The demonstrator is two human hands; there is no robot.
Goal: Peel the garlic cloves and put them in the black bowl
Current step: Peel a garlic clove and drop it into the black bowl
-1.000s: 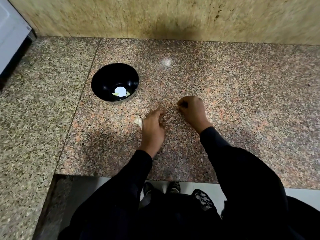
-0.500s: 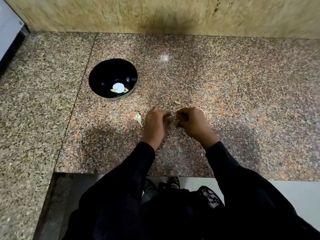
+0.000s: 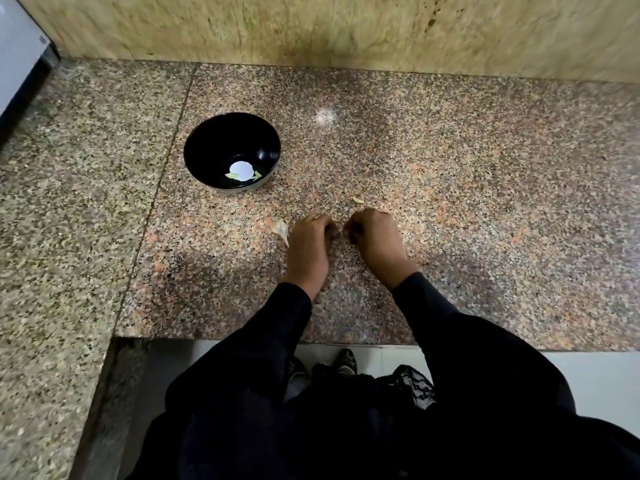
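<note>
Granite, speckled pink and grey, makes up the counter that we see running under everything, with a beige stone wall behind it. Going from the left, we count one black bowl, standing upright on the counter well apart from the hands; in its bottom lie two small pale green bits beside a bright round glare, and we cannot tell whether they are cloves or skin. To the right of the bowl we count one pale papery skin lying flat on the counter, just beside the left hand. That hand has its fingers curled in toward the gap between the hands, its fingertips pinching at something small and pale there. Only a sliver of that small thing shows between the fingertips, so we take it for the one clove in play but cannot make out its shape. The right hand is curled the same way, fingertips meeting the left's on that same piece. Just beyond the right hand one more pale scrap lies on the counter, apart from the knuckles. Both arms wear black sleeves.
</note>
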